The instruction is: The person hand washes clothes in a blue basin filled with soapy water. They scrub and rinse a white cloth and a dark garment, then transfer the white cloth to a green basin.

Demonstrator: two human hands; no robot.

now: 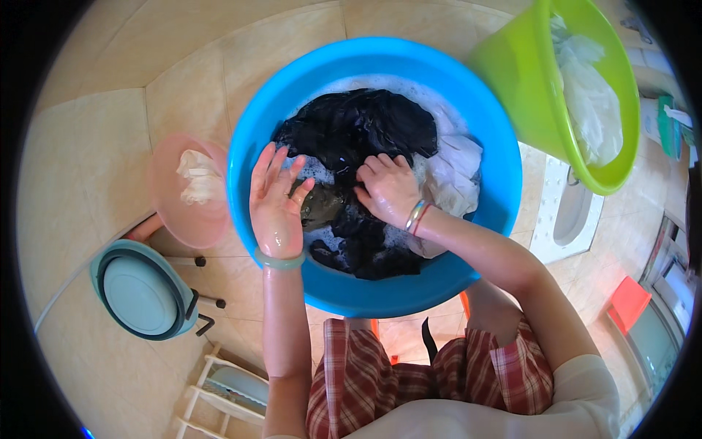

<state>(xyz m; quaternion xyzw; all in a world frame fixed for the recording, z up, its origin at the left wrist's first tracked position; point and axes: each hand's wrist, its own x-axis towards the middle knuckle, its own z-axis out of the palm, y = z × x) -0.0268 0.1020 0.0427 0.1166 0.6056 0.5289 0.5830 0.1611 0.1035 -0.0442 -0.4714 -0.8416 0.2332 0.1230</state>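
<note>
A large blue basin (252,95) holds soapy water and wet laundry. Black clothes (365,121) are heaped across its middle, with an olive-green cloth (322,205) at the left and a white garment (455,172) along the right side. My left hand (278,194) is raised over the basin's left side, palm turned up, wet, fingers spread and holding nothing. A pale jade-coloured bangle circles that wrist. Down in the laundry, my right hand (387,189) has its fingers curled into the black cloth, their tips partly hidden. Bracelets ring the right wrist.
A lime-green bucket (523,88) with a white plastic bag tilts in view at the upper right, beside a white squat toilet (570,216). Left of the basin are a pink basin (164,183) with pale cloth and a teal folding basin (139,293). A wooden rack (212,395) stands lower left.
</note>
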